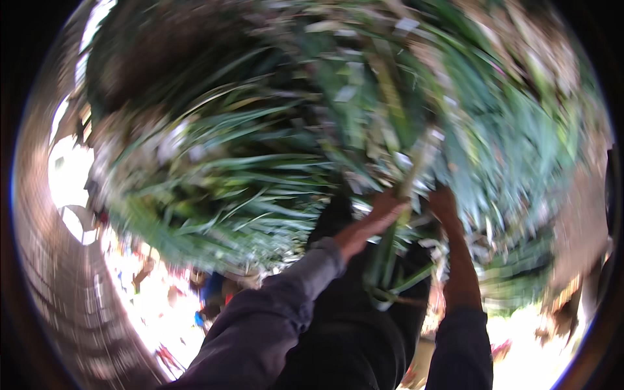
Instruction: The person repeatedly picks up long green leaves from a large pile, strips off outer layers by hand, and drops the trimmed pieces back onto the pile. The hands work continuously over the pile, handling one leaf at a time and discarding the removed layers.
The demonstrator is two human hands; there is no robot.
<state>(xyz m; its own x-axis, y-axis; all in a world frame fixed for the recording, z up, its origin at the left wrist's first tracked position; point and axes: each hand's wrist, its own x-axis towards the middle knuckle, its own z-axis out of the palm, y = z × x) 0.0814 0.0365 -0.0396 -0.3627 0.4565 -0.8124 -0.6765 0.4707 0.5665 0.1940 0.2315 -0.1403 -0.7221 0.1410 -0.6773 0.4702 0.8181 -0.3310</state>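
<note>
My left hand (392, 207) is closed around a pale stalk (418, 163) of a long-leaved green plant, perhaps leek or spring onion. Green leaves of it hang below the hand over my dark trousers. To the right, my right hand (442, 197) reaches down into the blurred leaves (458, 146); its fingers are hidden, and what they touch cannot be made out. Both hands are close together, low in a large heap of the same green leaves.
Piled green leaves (234, 180) spread to the left, and more leaves (526, 131) lie to the right. A brownish surface (582, 224) shows at the right. Bright blurred ground with small coloured shapes is visible at lower left.
</note>
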